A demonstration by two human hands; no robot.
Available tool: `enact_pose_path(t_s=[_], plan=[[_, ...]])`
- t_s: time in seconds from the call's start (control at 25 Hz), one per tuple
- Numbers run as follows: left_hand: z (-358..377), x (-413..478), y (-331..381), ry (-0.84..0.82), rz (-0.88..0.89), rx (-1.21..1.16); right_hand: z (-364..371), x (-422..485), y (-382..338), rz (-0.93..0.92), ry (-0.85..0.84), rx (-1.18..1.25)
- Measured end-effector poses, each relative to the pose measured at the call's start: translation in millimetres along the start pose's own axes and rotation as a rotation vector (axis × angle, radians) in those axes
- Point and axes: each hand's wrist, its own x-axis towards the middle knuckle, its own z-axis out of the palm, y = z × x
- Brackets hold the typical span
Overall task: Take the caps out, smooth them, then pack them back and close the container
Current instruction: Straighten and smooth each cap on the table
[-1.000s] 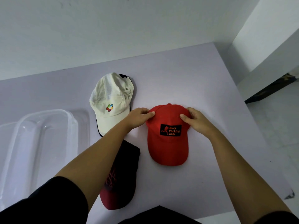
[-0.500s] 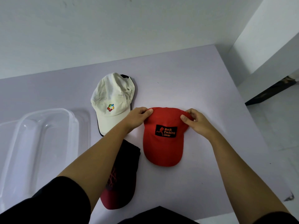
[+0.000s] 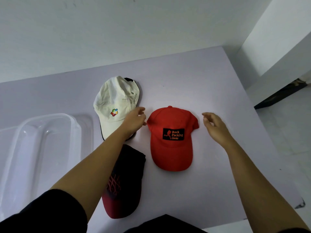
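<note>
A: Left to right?
B: Clear tub [image 3: 42, 148], empty. White cap [image 3: 116, 105] w/ dark red cap [image 3: 122, 185] below. Left hand [image 3: 134, 120] half open, holding nothing, just beside red cap [image 3: 171, 137]. Right hand [image 3: 215, 126] open, empty, apart.
A: Smoothing tips?
B: Probably press crown flat w/ both palms, stroke outward; keep brim unbent.

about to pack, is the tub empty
Looks empty: the clear tub shows only bare plastic, and three caps lie on the table.
</note>
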Motion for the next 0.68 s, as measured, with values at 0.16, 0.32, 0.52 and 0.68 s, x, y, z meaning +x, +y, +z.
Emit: enact_pose_path(t_s=[0.16, 0.32, 0.52, 0.68], plan=[[22, -33, 8, 0.174, 0.209, 0.162, 17, -41, 14, -0.084, 0.098, -0.118], [84, -101, -21, -0.001, 0.179, 0.26, 47, -83, 29, -0.1, -0.221, -0.262], [108, -86, -62, -0.117, 0.04, 0.522, 79, -80, 36, -0.133, -0.25, -0.664], [124, -91, -72, -0.057, 0.077, 0.612, 98, -88, 31, -0.173, -0.019, -0.761]])
